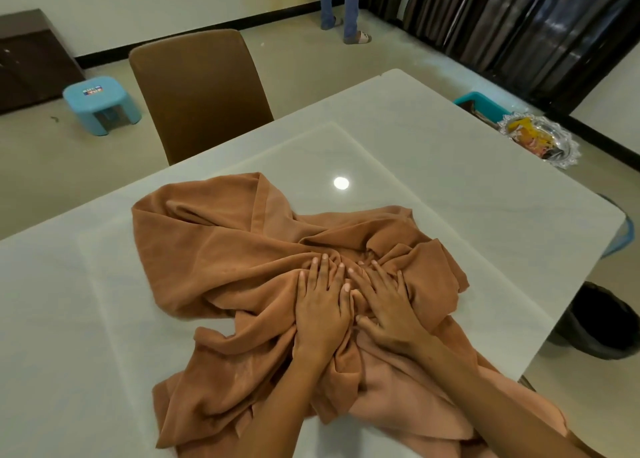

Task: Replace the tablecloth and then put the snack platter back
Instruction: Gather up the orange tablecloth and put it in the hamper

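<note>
The brown tablecloth (263,270) lies bunched on the near half of the white table (467,194), its longer run heading away to the left. Both hands press flat on its middle, fingers spread, gripping nothing: left hand (320,310), right hand (388,310) touching beside it. The snack platter (540,139) waits beyond the table's far right edge.

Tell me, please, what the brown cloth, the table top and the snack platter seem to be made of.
Brown cloth: soft matte woven fabric, perhaps microfibre; it bunches into deep folds under both hands.
Table top: glossy white, probably glass or polished stone; it mirrors a ceiling light.
Snack platter: clear glass or plastic with a scalloped rim; it glints and shows the snacks through it.
</note>
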Demonstrator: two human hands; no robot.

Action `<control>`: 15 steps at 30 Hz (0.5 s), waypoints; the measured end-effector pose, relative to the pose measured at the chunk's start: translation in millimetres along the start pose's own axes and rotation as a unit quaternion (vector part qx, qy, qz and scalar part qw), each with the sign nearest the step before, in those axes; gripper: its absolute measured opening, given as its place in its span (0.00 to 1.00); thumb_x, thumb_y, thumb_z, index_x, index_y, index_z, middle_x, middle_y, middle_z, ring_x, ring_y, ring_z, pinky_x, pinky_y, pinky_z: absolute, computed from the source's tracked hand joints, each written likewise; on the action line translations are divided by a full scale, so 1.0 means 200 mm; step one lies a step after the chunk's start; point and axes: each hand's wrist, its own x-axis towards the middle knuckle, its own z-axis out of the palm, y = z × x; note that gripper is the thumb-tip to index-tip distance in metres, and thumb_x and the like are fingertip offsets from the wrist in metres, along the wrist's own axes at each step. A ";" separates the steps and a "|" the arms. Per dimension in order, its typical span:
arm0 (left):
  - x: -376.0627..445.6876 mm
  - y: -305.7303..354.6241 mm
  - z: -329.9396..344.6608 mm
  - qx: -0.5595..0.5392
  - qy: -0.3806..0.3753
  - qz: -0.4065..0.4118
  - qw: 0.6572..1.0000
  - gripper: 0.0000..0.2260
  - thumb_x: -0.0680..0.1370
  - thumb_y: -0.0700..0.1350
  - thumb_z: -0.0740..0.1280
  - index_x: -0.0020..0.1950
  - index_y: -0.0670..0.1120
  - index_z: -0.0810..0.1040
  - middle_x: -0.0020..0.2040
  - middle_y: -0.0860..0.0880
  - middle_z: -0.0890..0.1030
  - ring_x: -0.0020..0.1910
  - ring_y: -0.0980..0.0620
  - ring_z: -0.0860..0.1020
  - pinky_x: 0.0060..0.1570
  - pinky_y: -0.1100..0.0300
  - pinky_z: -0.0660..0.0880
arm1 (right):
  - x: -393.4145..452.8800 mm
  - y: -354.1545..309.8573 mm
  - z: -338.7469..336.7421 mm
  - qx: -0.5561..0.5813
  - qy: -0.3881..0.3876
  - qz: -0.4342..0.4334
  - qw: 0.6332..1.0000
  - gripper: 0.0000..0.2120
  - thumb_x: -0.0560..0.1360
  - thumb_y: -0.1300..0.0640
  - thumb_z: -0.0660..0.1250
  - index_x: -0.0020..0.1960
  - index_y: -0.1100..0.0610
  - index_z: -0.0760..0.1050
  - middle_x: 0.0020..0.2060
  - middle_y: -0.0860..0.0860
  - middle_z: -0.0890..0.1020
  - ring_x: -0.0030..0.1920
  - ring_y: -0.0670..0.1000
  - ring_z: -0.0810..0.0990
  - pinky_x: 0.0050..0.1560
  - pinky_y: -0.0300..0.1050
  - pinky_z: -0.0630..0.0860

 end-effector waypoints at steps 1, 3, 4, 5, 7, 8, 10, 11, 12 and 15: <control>0.00 0.00 0.00 0.000 -0.001 0.000 1.000 0.24 0.82 0.54 0.44 0.73 0.49 0.66 0.74 0.48 0.64 0.75 0.49 0.57 0.72 0.51 0.49 | 0.01 0.00 -0.02 0.007 0.001 0.003 1.000 0.34 0.72 0.39 0.51 0.76 0.46 0.49 0.76 0.47 0.52 0.76 0.48 0.44 0.72 0.50 0.32; 0.00 0.00 -0.01 -0.001 -0.006 -0.002 1.000 0.26 0.82 0.55 0.39 0.73 0.49 0.66 0.74 0.47 0.64 0.75 0.49 0.58 0.72 0.51 0.49 | 0.01 -0.01 -0.04 0.010 0.034 0.021 0.999 0.29 0.75 0.38 0.48 0.75 0.44 0.56 0.75 0.47 0.59 0.75 0.47 0.52 0.73 0.55 0.43; -0.01 0.01 -0.01 -0.002 -0.002 0.000 1.000 0.27 0.82 0.55 0.38 0.73 0.49 0.67 0.74 0.47 0.64 0.74 0.49 0.58 0.72 0.51 0.49 | 0.02 -0.01 -0.05 -0.001 0.065 0.035 0.997 0.27 0.77 0.37 0.46 0.73 0.45 0.60 0.73 0.47 0.64 0.73 0.47 0.58 0.72 0.55 0.49; -0.01 0.01 -0.01 -0.006 0.001 0.001 1.000 0.27 0.82 0.55 0.38 0.73 0.49 0.66 0.74 0.47 0.64 0.75 0.48 0.58 0.72 0.51 0.49 | 0.03 -0.03 -0.07 -0.010 0.102 0.051 0.993 0.27 0.78 0.37 0.45 0.71 0.47 0.65 0.70 0.48 0.69 0.70 0.48 0.65 0.70 0.54 0.56; -0.01 0.02 -0.02 -0.015 -0.002 -0.003 1.000 0.26 0.82 0.55 0.40 0.73 0.49 0.66 0.74 0.47 0.63 0.75 0.49 0.58 0.72 0.51 0.49 | 0.08 -0.07 -0.10 -0.008 0.186 0.069 0.980 0.27 0.79 0.39 0.46 0.64 0.53 0.74 0.62 0.52 0.77 0.62 0.51 0.74 0.65 0.52 0.65; -0.01 0.02 -0.02 -0.018 -0.002 -0.004 1.000 0.25 0.82 0.55 0.41 0.73 0.49 0.65 0.74 0.47 0.63 0.75 0.49 0.58 0.71 0.51 0.49 | 0.13 -0.10 -0.13 -0.009 0.220 0.060 0.974 0.26 0.79 0.41 0.49 0.61 0.56 0.77 0.59 0.53 0.79 0.59 0.53 0.77 0.62 0.52 0.69; -0.01 0.03 -0.03 -0.024 -0.001 -0.011 1.000 0.25 0.82 0.55 0.41 0.73 0.49 0.65 0.74 0.47 0.64 0.75 0.48 0.58 0.71 0.51 0.50 | 0.26 -0.16 -0.17 0.000 0.244 0.020 0.970 0.21 0.79 0.45 0.53 0.55 0.57 0.79 0.54 0.54 0.81 0.54 0.54 0.79 0.57 0.53 0.74; -0.01 0.04 -0.03 -0.030 -0.004 -0.011 0.999 0.25 0.82 0.55 0.41 0.73 0.48 0.66 0.74 0.47 0.64 0.75 0.48 0.58 0.71 0.50 0.51 | 0.34 -0.20 -0.20 0.026 0.230 0.006 0.973 0.21 0.78 0.45 0.54 0.54 0.57 0.79 0.54 0.54 0.81 0.54 0.53 0.78 0.56 0.53 0.75; -0.01 0.04 -0.03 -0.035 -0.004 -0.010 0.999 0.25 0.82 0.54 0.42 0.73 0.48 0.66 0.74 0.46 0.65 0.75 0.48 0.59 0.71 0.50 0.51 | 0.44 -0.24 -0.22 0.057 0.198 -0.001 0.979 0.22 0.78 0.43 0.54 0.55 0.57 0.78 0.55 0.54 0.79 0.55 0.53 0.77 0.56 0.52 0.75; -0.02 0.03 -0.03 -0.041 -0.006 -0.007 0.999 0.24 0.82 0.53 0.44 0.72 0.46 0.67 0.73 0.45 0.66 0.75 0.48 0.59 0.71 0.50 0.51 | 0.75 -0.35 -0.22 0.051 0.078 -0.019 0.995 0.27 0.76 0.37 0.53 0.62 0.55 0.74 0.66 0.54 0.72 0.66 0.54 0.69 0.64 0.53 0.68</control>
